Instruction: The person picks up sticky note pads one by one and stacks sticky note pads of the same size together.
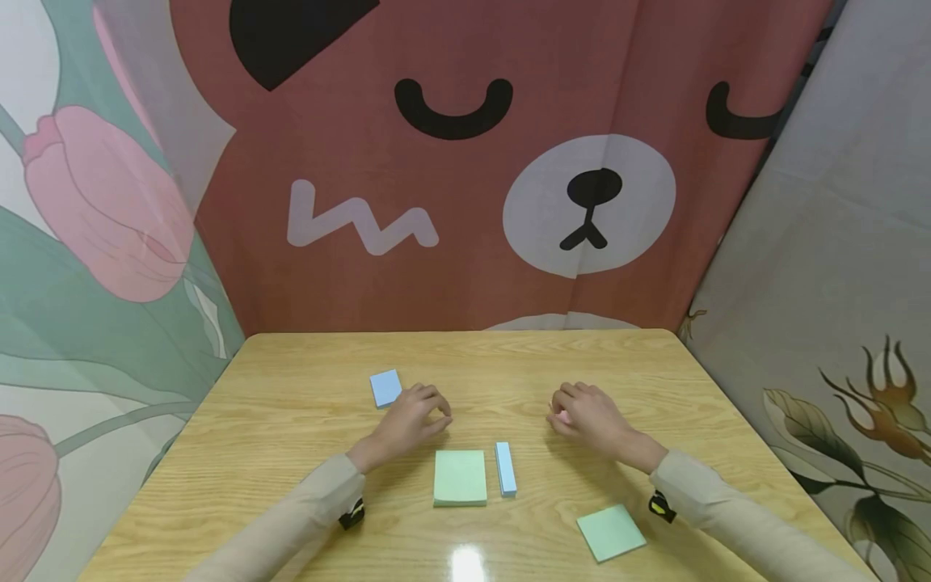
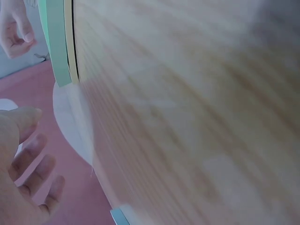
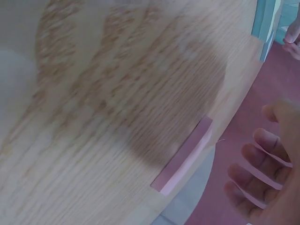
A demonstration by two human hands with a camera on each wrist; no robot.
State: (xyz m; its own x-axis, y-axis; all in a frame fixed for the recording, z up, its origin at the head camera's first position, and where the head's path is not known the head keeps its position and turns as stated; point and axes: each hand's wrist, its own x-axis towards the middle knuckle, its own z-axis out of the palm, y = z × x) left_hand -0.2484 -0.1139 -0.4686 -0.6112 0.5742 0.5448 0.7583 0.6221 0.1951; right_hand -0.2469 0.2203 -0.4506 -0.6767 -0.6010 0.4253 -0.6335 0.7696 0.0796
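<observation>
Right hand (image 1: 592,419) just above pink pad (image 3: 183,156)

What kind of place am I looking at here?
Probably an indoor corner screened off as a small tabletop workspace. A wood-grain table stands before a bear-print curtain, with a tulip-print curtain at its left, and a larger green sticky-note pad lies on it.

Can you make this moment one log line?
left grip: empty, near blue square | right grip: empty, near pink pad | middle green pad: on table, beside blue strip
</observation>
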